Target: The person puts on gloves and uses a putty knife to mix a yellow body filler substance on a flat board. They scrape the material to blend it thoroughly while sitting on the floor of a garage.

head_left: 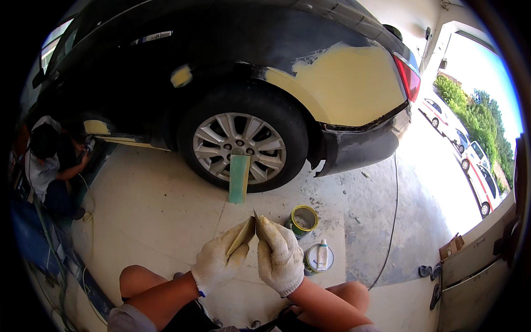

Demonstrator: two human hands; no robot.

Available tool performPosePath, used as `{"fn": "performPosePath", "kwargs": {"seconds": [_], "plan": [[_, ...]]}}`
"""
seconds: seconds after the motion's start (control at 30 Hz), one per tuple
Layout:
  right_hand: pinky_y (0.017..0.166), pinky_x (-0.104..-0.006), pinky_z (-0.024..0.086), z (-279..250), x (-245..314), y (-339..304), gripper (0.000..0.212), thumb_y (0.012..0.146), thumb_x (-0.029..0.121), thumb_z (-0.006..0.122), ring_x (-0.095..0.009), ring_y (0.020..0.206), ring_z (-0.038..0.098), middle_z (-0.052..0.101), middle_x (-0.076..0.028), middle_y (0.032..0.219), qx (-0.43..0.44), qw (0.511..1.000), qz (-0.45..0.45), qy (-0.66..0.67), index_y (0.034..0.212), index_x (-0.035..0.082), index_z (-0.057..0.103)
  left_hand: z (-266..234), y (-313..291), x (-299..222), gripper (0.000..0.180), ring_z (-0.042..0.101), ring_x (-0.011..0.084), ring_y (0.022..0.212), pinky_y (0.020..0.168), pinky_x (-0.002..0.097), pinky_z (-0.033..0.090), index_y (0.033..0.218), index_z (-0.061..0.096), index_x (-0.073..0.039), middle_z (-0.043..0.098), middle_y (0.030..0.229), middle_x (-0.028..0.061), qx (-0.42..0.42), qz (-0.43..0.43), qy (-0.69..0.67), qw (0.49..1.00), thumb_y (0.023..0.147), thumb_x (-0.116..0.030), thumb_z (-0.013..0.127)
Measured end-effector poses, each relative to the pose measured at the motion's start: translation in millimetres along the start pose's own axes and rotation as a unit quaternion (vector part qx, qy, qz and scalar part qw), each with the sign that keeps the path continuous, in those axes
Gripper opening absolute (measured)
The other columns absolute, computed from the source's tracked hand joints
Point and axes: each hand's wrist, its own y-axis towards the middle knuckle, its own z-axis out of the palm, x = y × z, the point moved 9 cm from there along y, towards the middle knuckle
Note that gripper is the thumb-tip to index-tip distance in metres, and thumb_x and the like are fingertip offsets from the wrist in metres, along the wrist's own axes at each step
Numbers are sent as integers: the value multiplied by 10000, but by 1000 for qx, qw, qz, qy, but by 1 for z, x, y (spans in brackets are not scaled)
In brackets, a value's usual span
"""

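My left hand (217, 261), in a white knitted glove, is closed on a flat putty spreader (241, 238) with a yellowish face. Close beside it, my right hand (281, 255), gloved the same way, grips a second thin blade (258, 226), seen nearly edge-on. The two blades come together between my hands; whether they touch I cannot tell. Ahead, a flat green strip (239, 180) with a tan edge leans against the car's rear wheel (210, 141). Yellow filler (354, 83) covers the dark car's rear quarter panel and wheel arch.
An open tin (303, 208) with a yellow rim stands right of my hands. Nearer, a white tube (322, 255) lies on a lidded tin (310, 270). A cable (393, 221) crosses the floor at right. Another person (47, 160) crouches at far left by the car's side.
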Motion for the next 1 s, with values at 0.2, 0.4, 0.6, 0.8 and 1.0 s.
{"fn": "performPosePath", "kwargs": {"seconds": [0.2,0.4,0.6,0.8,1.0], "plan": [[816,-394,616,64,-113,-59,368,1024,165,531,-278,913,738,695,-140,1177,174,751,535,346,1356,11,569,-15,9,-17,466,714,351,1071,959,398,559,1366,656,-44,708,1231,197,3,74,22,997,902,-17,663],[884,-411,643,59,-85,-58,342,1041,115,534,-246,1041,736,690,-148,1204,17,541,551,635,1355,-20,539,4,4,-46,560,627,333,1247,1120,474,477,1299,722,-134,699,1302,110,111,257,281,918,750,-21,714],[926,-413,622,44,-83,-45,372,985,65,615,-258,1079,728,690,-139,1225,32,588,505,631,1347,12,546,-1,8,-54,551,624,342,1256,1114,481,480,1345,689,-108,667,1345,157,-1,243,308,920,796,-63,671],[918,-384,612,34,-79,-40,402,963,63,648,-235,1046,724,686,-127,1224,73,604,504,612,1346,-3,545,12,4,45,465,655,222,1199,1025,397,538,1481,538,-57,662,1351,113,149,-298,-287,898,1046,-206,603],[918,-376,596,47,-51,-40,439,988,121,617,-247,1046,718,687,-158,1243,121,623,492,597,1384,-48,536,40,-8,54,426,627,127,1183,1026,329,523,1439,566,-48,684,1263,47,219,-292,-301,881,1083,-279,598]]}}
